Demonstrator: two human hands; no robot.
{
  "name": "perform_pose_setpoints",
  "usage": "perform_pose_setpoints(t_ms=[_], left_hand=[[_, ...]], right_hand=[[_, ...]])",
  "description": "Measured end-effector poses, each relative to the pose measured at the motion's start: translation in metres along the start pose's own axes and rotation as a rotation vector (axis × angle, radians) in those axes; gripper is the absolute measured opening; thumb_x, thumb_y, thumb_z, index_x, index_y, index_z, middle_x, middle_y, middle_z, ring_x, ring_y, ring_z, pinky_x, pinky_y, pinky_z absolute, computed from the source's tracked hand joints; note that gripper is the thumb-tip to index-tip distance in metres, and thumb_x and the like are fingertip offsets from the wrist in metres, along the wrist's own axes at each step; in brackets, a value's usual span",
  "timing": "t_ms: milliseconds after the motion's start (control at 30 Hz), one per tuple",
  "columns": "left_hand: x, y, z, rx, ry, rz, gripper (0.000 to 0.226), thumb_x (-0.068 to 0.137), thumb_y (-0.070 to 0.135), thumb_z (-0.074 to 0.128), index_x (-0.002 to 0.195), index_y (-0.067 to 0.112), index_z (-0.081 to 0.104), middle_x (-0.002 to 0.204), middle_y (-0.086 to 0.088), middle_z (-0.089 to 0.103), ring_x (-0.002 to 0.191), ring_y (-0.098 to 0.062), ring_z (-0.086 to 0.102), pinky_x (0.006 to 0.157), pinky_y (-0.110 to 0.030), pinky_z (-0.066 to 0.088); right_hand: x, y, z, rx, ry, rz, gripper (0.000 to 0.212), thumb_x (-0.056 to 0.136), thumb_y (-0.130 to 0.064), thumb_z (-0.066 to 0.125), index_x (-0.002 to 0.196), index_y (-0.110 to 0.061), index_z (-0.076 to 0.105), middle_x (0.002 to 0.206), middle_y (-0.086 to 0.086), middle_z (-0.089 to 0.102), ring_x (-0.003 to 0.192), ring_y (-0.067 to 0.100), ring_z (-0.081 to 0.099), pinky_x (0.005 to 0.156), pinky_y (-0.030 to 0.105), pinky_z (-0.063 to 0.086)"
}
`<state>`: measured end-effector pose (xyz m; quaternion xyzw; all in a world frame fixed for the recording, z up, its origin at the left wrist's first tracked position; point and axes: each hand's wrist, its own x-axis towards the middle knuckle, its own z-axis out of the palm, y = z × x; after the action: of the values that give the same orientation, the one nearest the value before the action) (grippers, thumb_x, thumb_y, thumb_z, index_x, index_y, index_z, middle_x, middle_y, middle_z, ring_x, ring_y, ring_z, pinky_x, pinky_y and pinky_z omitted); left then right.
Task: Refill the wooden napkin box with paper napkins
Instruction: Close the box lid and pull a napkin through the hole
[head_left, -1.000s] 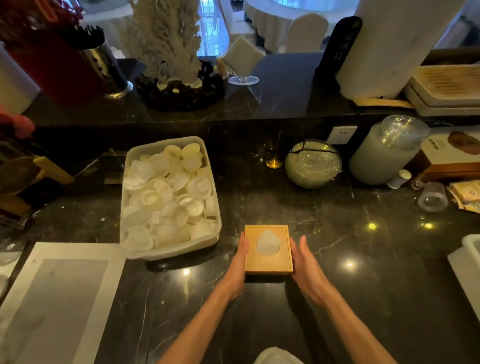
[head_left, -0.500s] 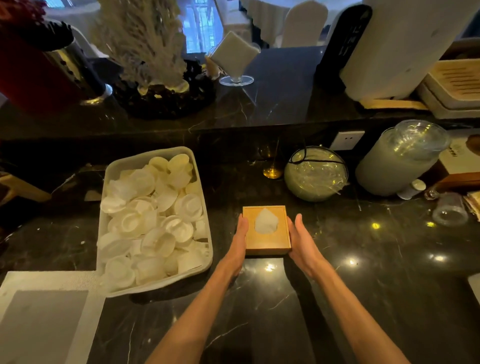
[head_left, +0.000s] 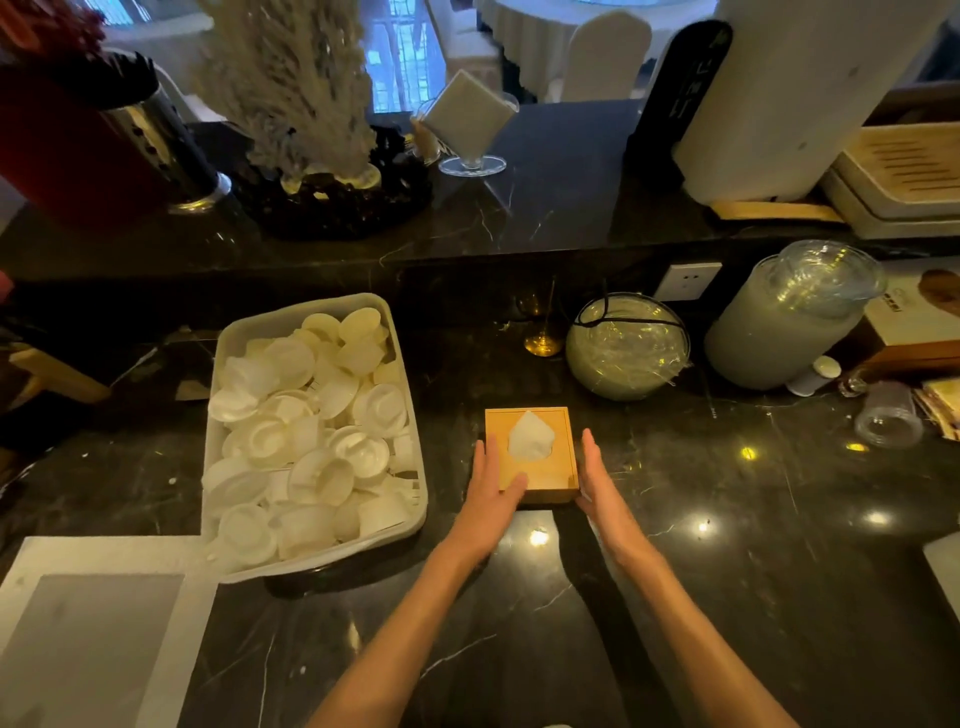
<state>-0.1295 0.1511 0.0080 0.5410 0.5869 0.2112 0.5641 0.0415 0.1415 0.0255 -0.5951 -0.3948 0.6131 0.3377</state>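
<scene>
The square wooden napkin box (head_left: 545, 475) rests on the dark marble counter (head_left: 753, 571), with a white paper napkin (head_left: 530, 436) poking up through the opening in its lid. My left hand (head_left: 491, 491) presses flat against the box's left side, thumb lying on the lid's near corner. My right hand (head_left: 597, 480) lies flat against the right side. Both hands hold the box between them.
A white plastic bin (head_left: 228, 343) full of small white cups stands left of the box. Behind are a round glass bowl (head_left: 626, 345), a tall lidded jar (head_left: 784, 317) and a small clear cup (head_left: 888, 421). A white frame (head_left: 31, 561) lies near left.
The box has been slid away from me across the counter between both hands. My left thumb now rests on the lid's corner.
</scene>
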Motion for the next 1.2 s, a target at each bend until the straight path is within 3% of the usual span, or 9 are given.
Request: perform_pose_setpoints(t_ms=[100,167,267,433,567,733,967,1200], left_hand=[[-0.023,-0.010,0.005,0.450,0.004,0.098,0.076,0.103,0.042,0.039,0.155,0.036,-0.016,0.161,0.007,-0.032,0.147,-0.018,-0.028,0.121,-0.042,-0.004],[-0.032,-0.017,0.009,0.644,0.016,0.131,0.074,0.103,0.045,0.036,0.155,0.035,-0.016,0.161,0.005,-0.032,0.145,-0.023,-0.032,0.122,-0.047,-0.003],[-0.036,-0.022,0.015,0.762,0.018,0.064,0.078,0.102,0.048,0.036,0.154,0.033,-0.020,0.161,0.004,-0.031,0.144,-0.025,-0.032,0.122,-0.053,0.003],[-0.032,-0.024,0.020,0.842,0.056,0.013,0.084,0.100,0.047,0.040,0.153,0.033,-0.024,0.161,0.003,-0.031,0.150,-0.030,-0.021,0.123,-0.057,0.004],[-0.016,-0.018,0.016,0.844,0.066,0.007,0.084,0.100,0.048,0.040,0.153,0.033,-0.023,0.161,0.003,-0.031,0.151,-0.032,-0.018,0.121,-0.057,0.002],[0.020,0.000,0.001,0.849,0.018,-0.033,0.085,0.099,0.053,0.039,0.153,0.033,-0.024,0.160,0.003,-0.034,0.151,-0.036,-0.016,0.120,-0.065,0.001],[0.027,0.004,0.005,0.854,-0.017,-0.113,0.109,0.089,0.056,0.058,0.147,0.039,-0.033,0.154,0.007,-0.045,0.150,-0.044,-0.011,0.114,-0.074,0.002],[0.028,0.025,-0.004,0.878,-0.150,-0.268,0.113,0.089,0.051,0.062,0.143,0.043,-0.037,0.149,0.010,-0.050,0.150,-0.048,0.000,0.113,-0.076,0.007]], right_hand=[[-0.014,0.014,-0.001,-0.498,-0.014,-0.167,0.071,0.090,-0.074,0.013,0.150,-0.045,-0.011,0.161,-0.017,-0.017,0.149,0.005,-0.011,0.121,0.041,0.002],[-0.018,0.021,-0.001,-0.888,0.017,-0.213,0.069,0.091,-0.071,0.005,0.151,-0.042,-0.011,0.160,-0.017,-0.021,0.148,0.012,-0.018,0.119,0.045,0.003],[-0.022,0.030,0.003,-1.122,0.044,-0.160,0.067,0.093,-0.068,0.005,0.153,-0.039,-0.006,0.159,-0.017,-0.019,0.149,0.018,-0.019,0.119,0.055,0.005],[-0.020,0.035,0.009,-1.174,0.052,-0.103,0.073,0.087,-0.073,0.001,0.149,-0.039,-0.017,0.157,-0.014,-0.025,0.147,0.023,-0.021,0.117,0.057,-0.001],[-0.006,0.027,0.008,-1.138,0.036,-0.096,0.072,0.089,-0.071,0.003,0.151,-0.039,-0.013,0.160,-0.013,-0.022,0.149,0.028,-0.016,0.116,0.060,-0.001],[0.034,0.016,0.001,-1.107,0.044,-0.113,0.071,0.090,-0.070,0.004,0.151,-0.040,-0.013,0.161,-0.012,-0.020,0.150,0.033,-0.005,0.119,0.062,0.003],[0.045,0.022,0.002,-1.102,0.091,-0.136,0.066,0.095,-0.064,0.016,0.149,-0.044,-0.018,0.160,-0.013,-0.022,0.151,0.031,0.004,0.117,0.064,0.006],[0.040,0.014,0.007,-1.061,0.073,-0.087,0.068,0.094,-0.066,0.018,0.148,-0.046,-0.016,0.160,-0.014,-0.023,0.150,0.029,0.015,0.115,0.065,0.009]])
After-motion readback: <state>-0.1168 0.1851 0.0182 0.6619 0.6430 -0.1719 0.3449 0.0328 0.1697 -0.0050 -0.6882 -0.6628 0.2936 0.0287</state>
